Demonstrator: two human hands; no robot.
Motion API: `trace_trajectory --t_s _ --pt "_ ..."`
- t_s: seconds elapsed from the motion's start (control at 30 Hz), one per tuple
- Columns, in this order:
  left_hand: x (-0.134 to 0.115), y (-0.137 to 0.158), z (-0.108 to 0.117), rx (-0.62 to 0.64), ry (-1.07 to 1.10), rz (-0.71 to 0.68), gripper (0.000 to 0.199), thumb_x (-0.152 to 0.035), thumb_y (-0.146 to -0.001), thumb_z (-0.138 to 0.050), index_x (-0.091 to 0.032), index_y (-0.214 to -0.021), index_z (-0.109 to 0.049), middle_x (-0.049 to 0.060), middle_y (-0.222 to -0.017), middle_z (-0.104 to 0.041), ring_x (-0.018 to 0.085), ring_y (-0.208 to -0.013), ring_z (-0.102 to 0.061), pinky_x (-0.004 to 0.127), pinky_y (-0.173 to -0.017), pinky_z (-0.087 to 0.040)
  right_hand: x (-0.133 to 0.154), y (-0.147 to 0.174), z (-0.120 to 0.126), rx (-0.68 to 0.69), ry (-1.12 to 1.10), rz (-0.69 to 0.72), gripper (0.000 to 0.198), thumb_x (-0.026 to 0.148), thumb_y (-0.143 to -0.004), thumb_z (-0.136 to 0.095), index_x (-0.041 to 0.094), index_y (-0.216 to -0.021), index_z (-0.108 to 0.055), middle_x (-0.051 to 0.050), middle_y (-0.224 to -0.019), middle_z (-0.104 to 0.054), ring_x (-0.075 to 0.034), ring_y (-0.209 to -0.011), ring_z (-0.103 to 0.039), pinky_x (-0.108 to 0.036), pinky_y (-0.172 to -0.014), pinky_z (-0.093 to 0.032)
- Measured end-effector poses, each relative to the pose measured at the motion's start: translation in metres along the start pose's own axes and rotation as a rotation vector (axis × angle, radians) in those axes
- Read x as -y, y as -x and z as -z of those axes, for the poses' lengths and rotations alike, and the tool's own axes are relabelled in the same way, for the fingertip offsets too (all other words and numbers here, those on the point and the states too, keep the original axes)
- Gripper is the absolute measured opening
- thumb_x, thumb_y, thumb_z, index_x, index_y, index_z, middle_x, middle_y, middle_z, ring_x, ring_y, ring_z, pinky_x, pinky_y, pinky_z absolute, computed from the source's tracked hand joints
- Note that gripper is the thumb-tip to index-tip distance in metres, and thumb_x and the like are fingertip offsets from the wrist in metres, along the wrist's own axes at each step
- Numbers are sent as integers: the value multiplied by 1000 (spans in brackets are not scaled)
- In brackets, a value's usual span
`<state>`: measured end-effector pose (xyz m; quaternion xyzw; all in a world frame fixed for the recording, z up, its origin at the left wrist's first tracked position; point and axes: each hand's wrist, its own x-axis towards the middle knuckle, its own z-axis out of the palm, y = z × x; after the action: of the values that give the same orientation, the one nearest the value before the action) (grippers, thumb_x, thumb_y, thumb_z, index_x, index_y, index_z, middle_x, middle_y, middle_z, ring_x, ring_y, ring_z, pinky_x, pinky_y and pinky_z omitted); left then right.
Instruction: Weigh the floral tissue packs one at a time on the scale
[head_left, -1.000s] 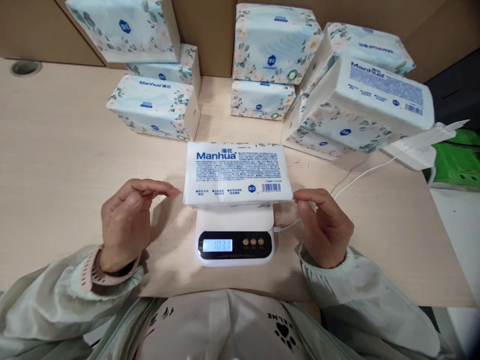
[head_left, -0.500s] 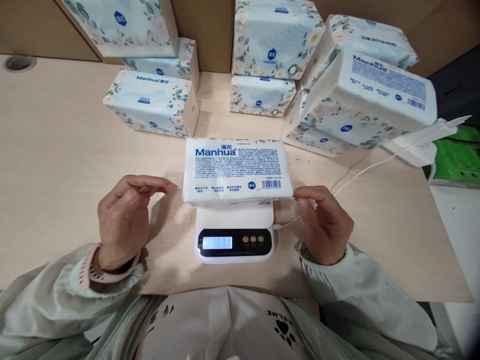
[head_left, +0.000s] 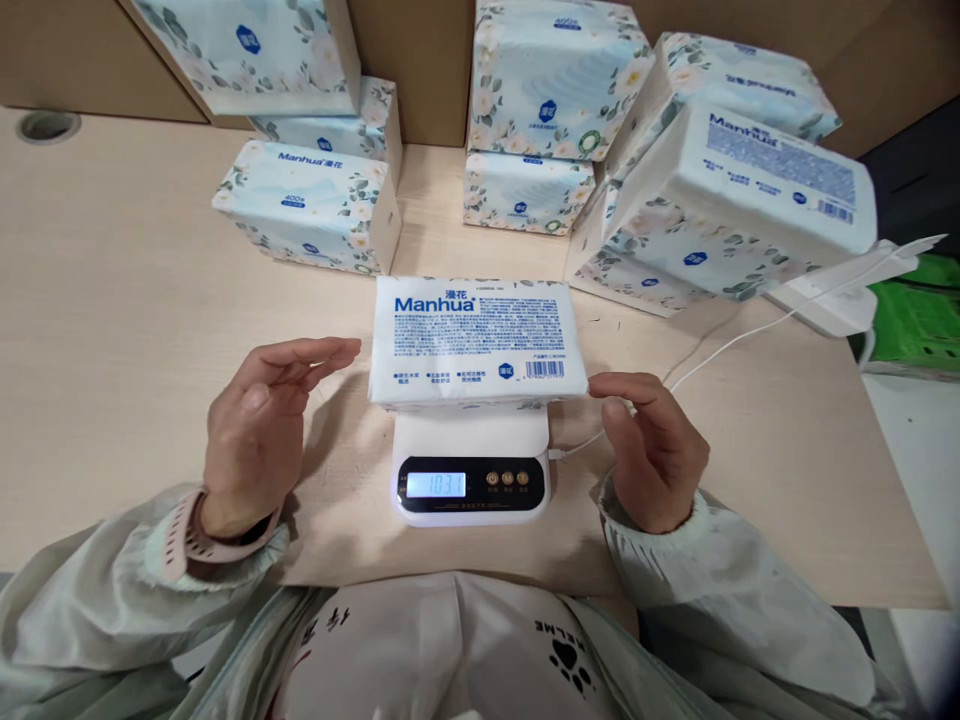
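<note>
A white tissue pack with blue Manhua print lies across a white digital scale, whose lit display seems to read 1031. On the pack's left, my left hand hovers with fingers stretched out, a small gap short of the pack. My right hand is at the pack's lower right corner, its fingertips close beside it; whether they touch I cannot tell. Neither hand grips the pack, and the fingers of both are apart from the thumbs.
Several floral tissue packs stand stacked at the back left, back middle and back right. A white cable runs from the scale towards a white power strip. Something green lies beyond the table's right edge.
My left hand has shifted slightly up and right, its fingers a little straighter. My right hand is nearly still; the pack and the reading on the scale are the same.
</note>
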<state>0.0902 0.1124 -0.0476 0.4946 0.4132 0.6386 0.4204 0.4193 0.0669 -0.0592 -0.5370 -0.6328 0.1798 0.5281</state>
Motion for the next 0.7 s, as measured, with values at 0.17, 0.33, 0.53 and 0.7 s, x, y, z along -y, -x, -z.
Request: trace_trajectory --t_s 0.17,0.33,0.53,0.7 --pt "-1 0 0 33 -14 10 39 -49 -103 -61 -22 -113 -87 9 -120 -86 29 -117 -81 46 -111 -65 1 0 1 26 -39 11 22 24 -105 -61 30 -116 -79 -5 -110 -81 -25 -104 -75 -46 -94 -56" --pt "-4 2 0 103 20 0 49 -50 -107 -53 -19 -125 -86 10 -133 -83 30 -133 -76 44 -124 -57 1 -2 1 23 -39 29 22 24 -105 -61 30 -114 -80 -5 -109 -82 -25 -103 -76 -46 -94 -56" --pt "-1 3 0 130 9 9 57 -52 -106 -46 -20 -135 -83 7 -143 -78 32 -146 -68 47 -134 -47 3 -2 -1 -12 -24 -5 25 28 -108 -57 30 -111 -82 -5 -107 -82 -25 -105 -76 -46 -94 -58" --pt "0 3 0 118 59 41 62 -62 -103 -53 -18 -134 -83 12 -144 -77 37 -147 -67 50 -137 -45 6 -1 -1 -8 -61 -23 34 24 -108 -58 35 -133 -79 -1 -121 -84 -23 -115 -77 -43 -101 -60"
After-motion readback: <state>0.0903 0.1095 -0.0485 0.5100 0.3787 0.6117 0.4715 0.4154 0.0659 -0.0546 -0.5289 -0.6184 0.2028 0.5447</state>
